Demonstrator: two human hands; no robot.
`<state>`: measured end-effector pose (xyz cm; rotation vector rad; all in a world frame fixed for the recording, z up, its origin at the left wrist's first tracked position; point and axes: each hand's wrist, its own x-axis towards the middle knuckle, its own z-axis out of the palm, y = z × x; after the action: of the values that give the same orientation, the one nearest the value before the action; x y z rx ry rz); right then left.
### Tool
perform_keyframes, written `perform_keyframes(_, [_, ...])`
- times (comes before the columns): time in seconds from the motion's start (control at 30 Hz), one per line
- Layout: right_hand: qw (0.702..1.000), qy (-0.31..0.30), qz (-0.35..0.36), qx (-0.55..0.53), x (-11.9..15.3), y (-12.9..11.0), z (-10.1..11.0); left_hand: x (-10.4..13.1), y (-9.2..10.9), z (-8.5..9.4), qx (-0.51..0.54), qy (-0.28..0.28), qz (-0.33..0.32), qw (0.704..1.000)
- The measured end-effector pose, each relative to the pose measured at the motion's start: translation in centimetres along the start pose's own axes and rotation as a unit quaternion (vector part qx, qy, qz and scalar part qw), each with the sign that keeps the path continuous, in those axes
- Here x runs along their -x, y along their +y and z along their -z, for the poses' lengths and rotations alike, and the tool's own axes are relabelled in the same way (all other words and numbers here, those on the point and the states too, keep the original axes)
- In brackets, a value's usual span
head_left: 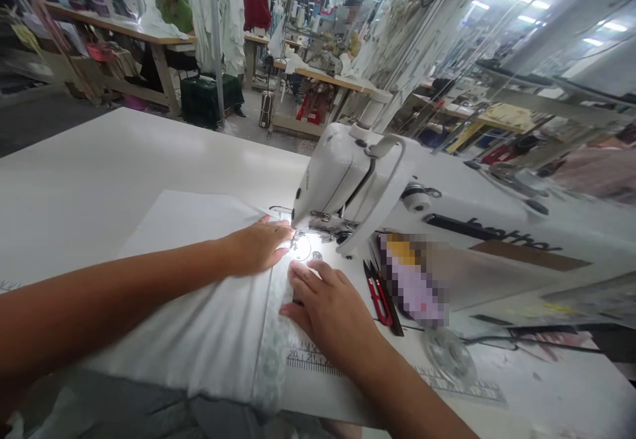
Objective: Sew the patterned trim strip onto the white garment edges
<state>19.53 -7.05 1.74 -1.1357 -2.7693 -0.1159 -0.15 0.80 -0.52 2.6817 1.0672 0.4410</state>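
A white fabric piece with a pale green patterned strip along its right edge lies on the machine table. Its front end hangs over the table's near edge. My left hand presses flat on the cloth, fingers stretched toward the lit needle area of the white sewing machine. Just in front of the needle, my right hand rests at the strip's right edge, thumb and bent fingers apart. The machine head partly hides the needle and presser foot.
Red-handled thread snips lie right of my right hand, beside a blurred purple and yellow item. A clear round disc is farther right. A printed ruler scale runs along the table. Other people sit at workstations behind.
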Motion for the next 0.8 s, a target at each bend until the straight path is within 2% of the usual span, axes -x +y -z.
perform_keyframes(0.37, [0.999, 0.032, -0.025, -0.004, 0.01, -0.06, -0.9, -0.2, -1.04, 0.07, 0.016, -0.004, -0.011, 1.0])
perform_keyframes(0.63, [0.999, 0.008, -0.044, -0.016, 0.13, -0.16, -0.93, -0.29, -0.82, 0.31, 0.002, -0.017, -0.005, 1.0])
perform_keyframes(0.8, [0.998, 0.004, -0.056, -0.035, 0.19, -0.26, -0.87, -0.2, -1.05, 0.21, -0.007, -0.014, -0.023, 1.0])
